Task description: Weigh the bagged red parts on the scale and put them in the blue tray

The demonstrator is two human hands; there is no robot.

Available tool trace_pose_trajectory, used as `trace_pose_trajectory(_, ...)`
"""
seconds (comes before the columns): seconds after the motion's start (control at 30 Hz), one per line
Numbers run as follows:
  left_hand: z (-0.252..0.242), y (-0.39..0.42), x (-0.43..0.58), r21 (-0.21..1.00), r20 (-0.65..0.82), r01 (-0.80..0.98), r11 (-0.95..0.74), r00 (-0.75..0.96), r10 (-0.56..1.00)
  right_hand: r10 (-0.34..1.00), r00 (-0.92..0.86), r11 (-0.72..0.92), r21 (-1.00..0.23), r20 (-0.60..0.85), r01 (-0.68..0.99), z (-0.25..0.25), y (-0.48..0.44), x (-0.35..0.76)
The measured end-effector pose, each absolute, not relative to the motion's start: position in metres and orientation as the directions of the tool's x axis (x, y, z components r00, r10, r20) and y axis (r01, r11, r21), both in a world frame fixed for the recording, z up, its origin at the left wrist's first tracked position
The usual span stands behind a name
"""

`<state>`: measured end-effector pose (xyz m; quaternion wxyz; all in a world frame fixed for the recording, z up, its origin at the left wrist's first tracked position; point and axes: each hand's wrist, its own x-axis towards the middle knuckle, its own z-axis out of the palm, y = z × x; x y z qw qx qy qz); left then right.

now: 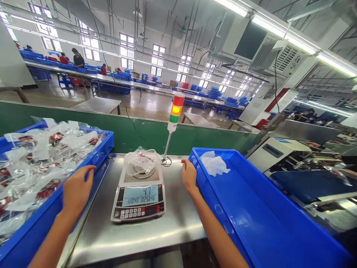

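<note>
2 rectangular blue plastic crates (107,143) (220,212) flank a brushed stainless-steel table (134,238). On it sits a white digital bench scale (138,197). A crinkled transparent plastic bag (141,162) lies on the round scale pan, between the hands and touched by neither. The left hand (76,193), open and empty, rests against the left crate's rim. The right hand (189,175), also open and empty, rests just beside the right crate.

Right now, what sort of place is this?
Probably a factory packing floor: a digital counting scale on a steel bench, blue bins with bagged parts, and workers along long benches.
</note>
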<state>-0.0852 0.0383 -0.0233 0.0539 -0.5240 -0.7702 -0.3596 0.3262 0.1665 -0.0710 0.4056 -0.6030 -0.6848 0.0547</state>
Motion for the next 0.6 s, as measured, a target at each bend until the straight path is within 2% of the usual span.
trace_pose_trajectory(0.07,-0.060,0.062,-0.074,0.501,0.414,0.856,0.125,-0.364,0.834,0.890,0.102,0.197,-0.579,0.444,0.791,-0.102,0.164,0.347)
trace_pose_trajectory(0.17,-0.106,0.099,-0.068,0.502,0.405,0.857,0.114,-0.350,0.845,0.900,0.112,0.180,-0.592,0.422,0.786,-0.143,0.158,0.363)
trace_pose_trajectory(0.3,-0.142,0.126,-0.072,0.469,0.422,0.875,0.122,-0.344,0.839,0.891,0.142,0.185,-0.631,0.431,0.753,-0.172,0.153,0.368)
trace_pose_trajectory(0.47,-0.163,0.129,-0.076,0.406,0.438,0.904,0.135,-0.322,0.840,0.876,0.258,0.125,-0.707,0.408,0.696,-0.170,0.151,0.376)
trace_pose_trajectory(0.6,-0.170,0.128,-0.079,0.364,0.436,0.918,0.155,-0.315,0.843,0.844,0.394,0.040,-0.775,0.364,0.630,-0.146,0.103,0.337)
